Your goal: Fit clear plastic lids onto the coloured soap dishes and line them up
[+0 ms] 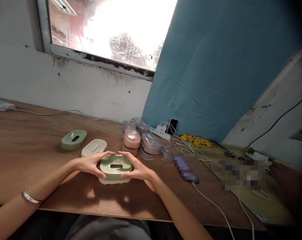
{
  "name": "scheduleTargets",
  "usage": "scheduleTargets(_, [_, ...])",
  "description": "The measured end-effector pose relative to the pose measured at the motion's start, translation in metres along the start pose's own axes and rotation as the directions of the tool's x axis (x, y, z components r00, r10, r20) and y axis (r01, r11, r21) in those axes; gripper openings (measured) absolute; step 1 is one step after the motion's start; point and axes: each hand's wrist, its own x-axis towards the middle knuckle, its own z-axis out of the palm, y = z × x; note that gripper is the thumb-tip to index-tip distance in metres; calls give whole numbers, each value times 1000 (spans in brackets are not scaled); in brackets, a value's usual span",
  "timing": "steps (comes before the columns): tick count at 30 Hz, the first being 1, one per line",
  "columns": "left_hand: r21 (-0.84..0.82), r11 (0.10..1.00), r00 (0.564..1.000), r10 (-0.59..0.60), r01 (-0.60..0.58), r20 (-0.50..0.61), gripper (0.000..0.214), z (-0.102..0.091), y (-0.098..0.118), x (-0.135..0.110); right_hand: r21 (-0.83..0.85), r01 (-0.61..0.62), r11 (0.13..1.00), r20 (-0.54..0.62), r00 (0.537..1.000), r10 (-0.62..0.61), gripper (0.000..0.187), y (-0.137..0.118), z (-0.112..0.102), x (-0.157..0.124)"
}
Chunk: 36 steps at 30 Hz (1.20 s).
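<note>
A green oval soap box [115, 168] with a slot in its lid sits on a cream base on the wooden table [28, 150]. My left hand [89, 164] grips its left end and my right hand [138, 168] grips its right end, fingers wrapped round the rim. Just behind lie a loose cream tray [94, 147] and a second green slotted lid [74, 139].
Several wrapped soap boxes, pink [132, 138] and grey [150, 142], are stacked behind my hands. A power strip [161, 132], a phone [173, 126], white cables [216, 206] and yellow pieces [196, 140] lie to the right. Another person's hand [288, 176] shows at far right.
</note>
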Motion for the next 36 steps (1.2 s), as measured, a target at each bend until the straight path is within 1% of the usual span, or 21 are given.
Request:
scheduleTargets(7, [28, 999, 999, 41, -41, 10, 95, 7, -6, 2, 7, 4, 1000, 74, 997, -4, 91, -1, -8, -1])
scheduleTargets(13, [69, 990, 993, 121, -122, 16, 95, 8, -5, 2, 8, 52, 999, 73, 996, -52, 90, -3, -5, -1])
scheduleTargets(17, [109, 978, 984, 177, -175, -7, 91, 9, 0, 1, 24, 93, 995, 59, 994, -94, 86, -6, -5, -1])
scheduleTargets(19, [136, 972, 980, 196, -192, -17, 85, 10, 3, 1, 2, 114, 994, 67, 991, -113, 85, -6, -5, 0])
scheduleTargets(22, [193, 962, 979, 201, -196, -9, 75, 14, 6, 1, -62, 126, 990, 94, 988, -120, 92, -4, -4, 0])
scheduleTargets(26, [270, 945, 982, 186, -184, 18, 73, 19, 4, 4, -99, 91, 991, 112, 991, -80, 98, 0, -3, 1])
scheduleTargets(32, [309, 942, 991, 124, -134, 52, 72, 19, 3, 7, -106, -61, 993, 148, 986, 77, 99, 4, -3, 1])
scheduleTargets(36, [312, 943, 993, 101, -114, 59, 74, 18, 5, 6, -96, -71, 993, 150, 985, 85, 100, 3, -3, 0])
